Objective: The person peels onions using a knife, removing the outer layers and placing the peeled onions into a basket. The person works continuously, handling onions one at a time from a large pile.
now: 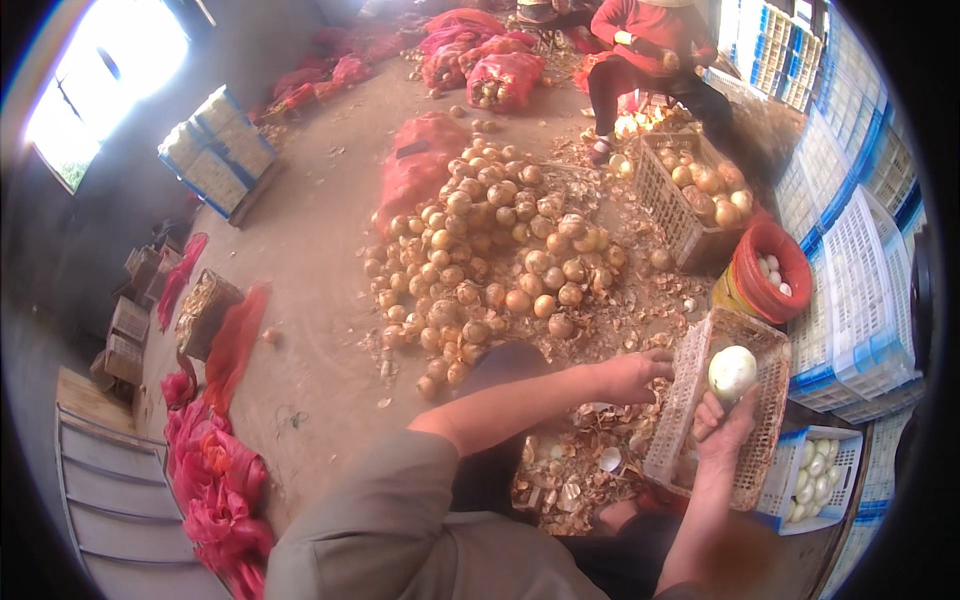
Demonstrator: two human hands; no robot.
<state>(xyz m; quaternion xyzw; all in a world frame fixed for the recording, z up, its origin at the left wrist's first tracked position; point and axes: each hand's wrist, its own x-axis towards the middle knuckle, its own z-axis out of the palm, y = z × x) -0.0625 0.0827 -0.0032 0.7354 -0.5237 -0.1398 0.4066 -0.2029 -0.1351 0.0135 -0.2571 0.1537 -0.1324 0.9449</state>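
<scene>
My right hand (726, 429) grips a large peeled pale onion (733, 370) over a worn plastic crate (673, 409). Whether a tool is also in that palm cannot be made out. Reaching across from the other side, my left hand (636, 376) hangs with its fingers apart near the crate's left rim, nothing visible in it. Below it, dry onion skins (570, 469) litter the floor between my legs. A heap of unpeeled onions (487, 255) spreads over the floor in front of me.
A red-rimmed bucket (796, 289) holds white onions. Beyond it stands a crate of unpeeled onions (667, 202). At right are a crate of peeled onions (847, 491) and stacked crates (862, 292). A person in red (637, 37) sits ahead. Mesh sacks (225, 495) lie left.
</scene>
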